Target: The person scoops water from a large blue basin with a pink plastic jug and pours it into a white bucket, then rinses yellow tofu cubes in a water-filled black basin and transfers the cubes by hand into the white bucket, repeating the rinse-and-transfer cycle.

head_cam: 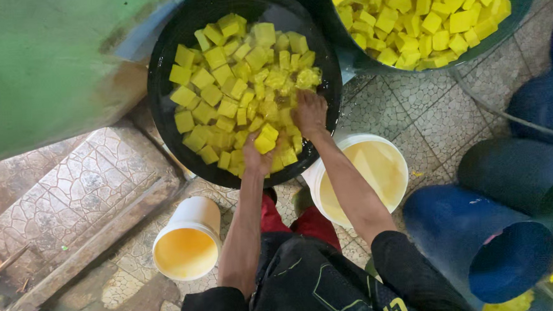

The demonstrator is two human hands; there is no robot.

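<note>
In the black basin (pixel 167 111), your left hand (pixel 256 155) cupped a yellow cube (pixel 264 139) near the rim, while just right of it your right hand (pixel 311 112) pressed spread-fingered into the wet cubes (likely soft, slippery; cradle from beneath).

Black basin (pixel 164 67) at 12 o'clock, full of yellow cubes (pixel 222 89) in water. Left hand (pixel 256 155) lifts two cubes at its near rim; right hand (pixel 311 112) presses into the pile. White buckets: one (pixel 198 216) at 8 o'clock, one (pixel 390 149) at 3.
</note>
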